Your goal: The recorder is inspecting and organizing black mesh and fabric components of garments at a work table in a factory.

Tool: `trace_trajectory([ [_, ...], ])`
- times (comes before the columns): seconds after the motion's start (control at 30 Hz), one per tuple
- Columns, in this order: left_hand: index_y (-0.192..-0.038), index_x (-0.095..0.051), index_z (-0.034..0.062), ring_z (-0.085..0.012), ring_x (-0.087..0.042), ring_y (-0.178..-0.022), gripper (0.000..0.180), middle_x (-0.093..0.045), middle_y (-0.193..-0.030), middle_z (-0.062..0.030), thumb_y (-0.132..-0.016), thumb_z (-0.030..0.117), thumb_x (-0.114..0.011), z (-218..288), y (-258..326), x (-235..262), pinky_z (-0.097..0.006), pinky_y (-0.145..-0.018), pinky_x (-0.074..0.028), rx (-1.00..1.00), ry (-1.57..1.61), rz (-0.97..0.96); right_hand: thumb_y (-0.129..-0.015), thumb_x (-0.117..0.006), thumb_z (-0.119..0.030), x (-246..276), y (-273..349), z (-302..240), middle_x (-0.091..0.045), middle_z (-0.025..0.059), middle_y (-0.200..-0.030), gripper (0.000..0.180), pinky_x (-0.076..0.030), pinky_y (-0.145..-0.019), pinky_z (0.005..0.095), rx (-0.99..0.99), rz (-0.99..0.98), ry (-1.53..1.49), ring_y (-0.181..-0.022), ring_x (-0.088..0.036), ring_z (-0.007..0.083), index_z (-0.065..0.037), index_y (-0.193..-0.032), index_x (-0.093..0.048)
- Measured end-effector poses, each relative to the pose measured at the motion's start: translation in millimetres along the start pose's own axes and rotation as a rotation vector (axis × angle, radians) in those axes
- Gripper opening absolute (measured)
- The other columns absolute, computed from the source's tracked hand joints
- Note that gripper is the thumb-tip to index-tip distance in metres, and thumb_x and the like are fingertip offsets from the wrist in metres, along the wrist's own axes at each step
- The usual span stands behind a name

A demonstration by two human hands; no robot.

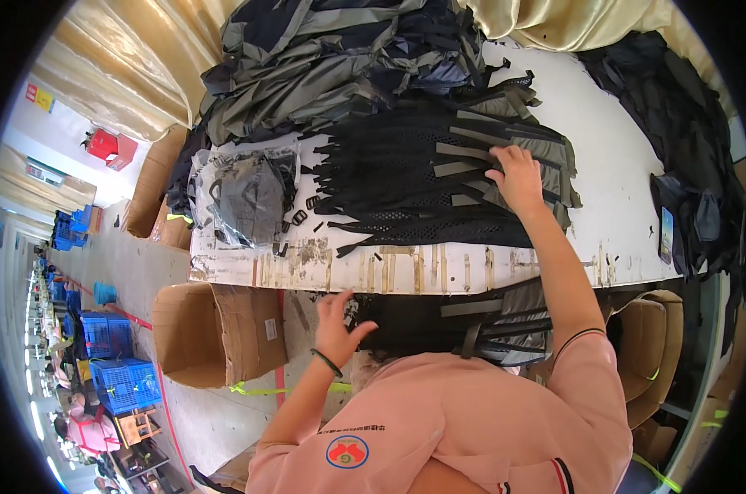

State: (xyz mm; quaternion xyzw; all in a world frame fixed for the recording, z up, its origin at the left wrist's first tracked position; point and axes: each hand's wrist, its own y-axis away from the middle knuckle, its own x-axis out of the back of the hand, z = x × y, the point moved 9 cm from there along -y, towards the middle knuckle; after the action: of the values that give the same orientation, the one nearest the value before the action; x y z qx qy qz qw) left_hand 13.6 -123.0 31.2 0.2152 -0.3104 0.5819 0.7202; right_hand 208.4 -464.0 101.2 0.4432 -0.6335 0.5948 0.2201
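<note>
A stack of black mesh fabric pieces (381,160) with grey panels and straps lies on the white table (439,267). My right hand (519,177) rests on its right part, fingers stretched out beside a grey strap (463,168). Over my lap, below the table's front edge, lies another black piece with grey straps (414,317). Just left of it, my left hand (340,328) is open, thumb and fingers apart, nothing visible in it. A clear plastic bag (249,198) with dark contents sits left of the stack, and black plastic buckles (299,216) lie between them.
A large heap of grey and black fabric (332,62) covers the table's back. More black fabric (678,148) hangs at the right. Cardboard boxes stand below the table at left (216,336) and right (649,346). Blue crates (126,383) and a person in pink (93,430) are far left.
</note>
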Motion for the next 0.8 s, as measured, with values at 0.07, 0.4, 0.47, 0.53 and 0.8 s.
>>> trace_trajectory([
  [0.07, -0.118, -0.052, 0.0054, -0.0133, -0.052, -0.063, 0.050, -0.055, -0.092, -0.0097, -0.075, 0.018, -0.074, 14, -19, 32, -0.025, -0.057, -0.044, 0.111, -0.068, 0.189, -0.079, -0.066, -0.021, -19, 0, 14, -0.057, 0.0041, -0.093, 0.019, -0.044, -0.078, 0.0373, 0.025, -0.084, 0.025, -0.089, -0.056, 0.0238, -0.012, -0.096, -0.065],
  [0.4, -0.110, -0.057, 0.0054, -0.0116, -0.057, -0.067, 0.026, -0.063, -0.092, -0.0045, -0.096, 0.026, -0.049, 32, -171, -79, -0.026, -0.060, -0.046, 0.453, 1.770, -0.207, -0.071, -0.068, -0.011, 81, 53, -85, -0.055, 0.0040, -0.076, 0.018, -0.042, -0.079, 0.0375, 0.323, -0.171, -0.137, -0.075, -0.057, 0.0211, -0.009, -0.088, -0.065],
  [0.47, -0.107, -0.058, 0.0065, -0.0117, -0.057, -0.065, 0.021, -0.063, -0.089, -0.0038, -0.095, 0.022, -0.052, 9, -181, -78, -0.026, -0.059, -0.047, 0.362, 1.813, -0.192, -0.070, -0.068, -0.010, 89, 82, -79, -0.055, 0.0036, -0.075, 0.017, -0.041, -0.082, 0.0390, 0.315, -0.233, -0.145, -0.074, -0.057, 0.0212, -0.009, -0.086, -0.065],
  [0.53, -0.105, -0.059, 0.0075, -0.0118, -0.058, -0.064, 0.015, -0.062, -0.086, -0.0032, -0.094, 0.018, -0.055, 2, -179, -70, -0.026, -0.059, -0.047, 0.280, 1.852, -0.189, -0.068, -0.068, -0.009, 92, 102, -59, -0.055, 0.0032, -0.075, 0.016, -0.041, -0.085, 0.0405, 0.293, -0.298, -0.151, -0.074, -0.057, 0.0213, -0.010, -0.085, -0.066],
  [0.8, -0.089, -0.057, 0.0026, -0.0136, -0.062, -0.063, 0.012, -0.061, -0.075, -0.0055, -0.083, 0.004, -0.066, -12, -103, -58, -0.026, -0.059, -0.051, 0.463, 1.275, 0.080, -0.067, -0.073, -0.007, 66, 96, -66, -0.057, 0.0121, -0.114, 0.050, -0.040, -0.096, 0.0402, 0.052, -0.356, -0.222, -0.106, -0.053, 0.0306, -0.009, -0.116, -0.058],
])
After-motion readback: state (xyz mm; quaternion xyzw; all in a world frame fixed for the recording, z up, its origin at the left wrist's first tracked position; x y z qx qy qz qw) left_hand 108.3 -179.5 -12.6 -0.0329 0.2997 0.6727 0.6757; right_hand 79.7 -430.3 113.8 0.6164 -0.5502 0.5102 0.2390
